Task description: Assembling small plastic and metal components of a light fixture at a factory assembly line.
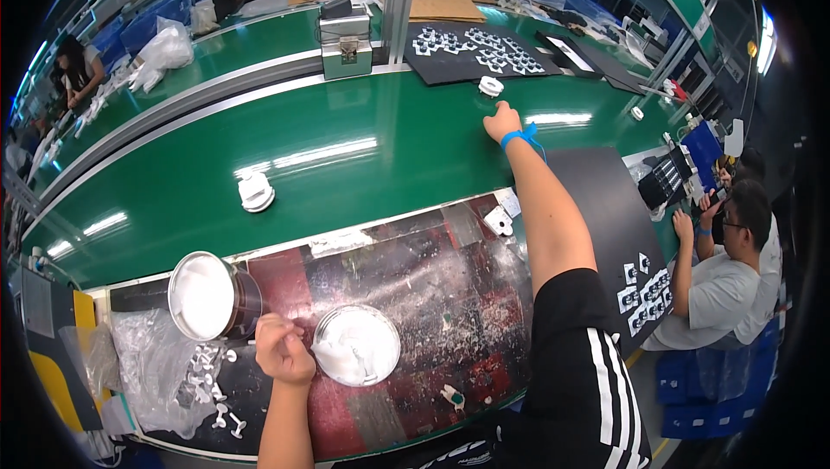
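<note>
Green conveyor belt point(173, 153) with elongated reflections point(327, 153) — metal post point(398, 2) at its far edge, strip lights point(38, 55) high beyond its left end.

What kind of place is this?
It looks like a factory, probably an assembly line: white parts sit on a long green belt, small pieces lie on a black board, and other people sit nearby.

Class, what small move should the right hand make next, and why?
Probably extend the right hand slightly toward the white part just beyond it on the green belt: the hand is close to that part, but a gap shows between them.
</note>
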`<act>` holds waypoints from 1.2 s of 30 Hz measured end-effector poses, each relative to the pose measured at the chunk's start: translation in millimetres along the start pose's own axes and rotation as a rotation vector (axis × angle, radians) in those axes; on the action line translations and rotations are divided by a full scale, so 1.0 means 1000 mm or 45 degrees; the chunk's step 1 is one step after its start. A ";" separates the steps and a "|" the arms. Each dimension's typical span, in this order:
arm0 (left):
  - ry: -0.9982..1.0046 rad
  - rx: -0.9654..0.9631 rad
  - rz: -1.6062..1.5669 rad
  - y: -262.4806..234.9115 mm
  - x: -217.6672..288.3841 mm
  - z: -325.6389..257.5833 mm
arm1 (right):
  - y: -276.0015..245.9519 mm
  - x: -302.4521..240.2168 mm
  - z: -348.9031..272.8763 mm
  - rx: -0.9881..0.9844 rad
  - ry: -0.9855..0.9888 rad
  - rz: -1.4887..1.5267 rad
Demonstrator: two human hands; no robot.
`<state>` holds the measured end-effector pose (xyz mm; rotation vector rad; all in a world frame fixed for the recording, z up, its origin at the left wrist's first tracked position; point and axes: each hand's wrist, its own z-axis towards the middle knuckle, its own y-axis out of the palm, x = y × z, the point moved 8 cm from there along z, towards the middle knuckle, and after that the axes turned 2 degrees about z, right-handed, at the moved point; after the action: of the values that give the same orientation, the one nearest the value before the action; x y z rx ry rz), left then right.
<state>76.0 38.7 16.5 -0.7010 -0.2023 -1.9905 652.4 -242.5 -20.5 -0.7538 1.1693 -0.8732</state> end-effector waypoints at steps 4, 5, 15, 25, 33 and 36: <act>0.044 -0.035 0.061 0.002 0.004 0.003 | 0.005 0.001 0.024 0.044 0.045 0.002; 0.028 -0.040 0.061 0.003 0.004 0.004 | 0.007 0.005 0.032 0.051 0.065 0.021; -0.065 -0.097 0.094 0.008 -0.005 0.002 | 0.027 -0.010 0.063 0.029 -0.017 -0.106; -0.079 -0.138 0.102 0.010 -0.007 0.003 | 0.044 -0.026 0.062 0.062 -0.148 -0.161; -0.062 -0.067 0.053 0.007 -0.006 0.006 | 0.032 -0.059 0.024 0.154 -0.485 -0.083; -0.051 -0.100 0.080 0.002 -0.005 0.006 | 0.027 -0.080 -0.011 0.100 -0.600 -0.038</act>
<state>81.4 44.0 18.2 -0.7891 -0.1246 -1.9336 634.0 -159.5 -10.5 -0.8576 0.7042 -0.7104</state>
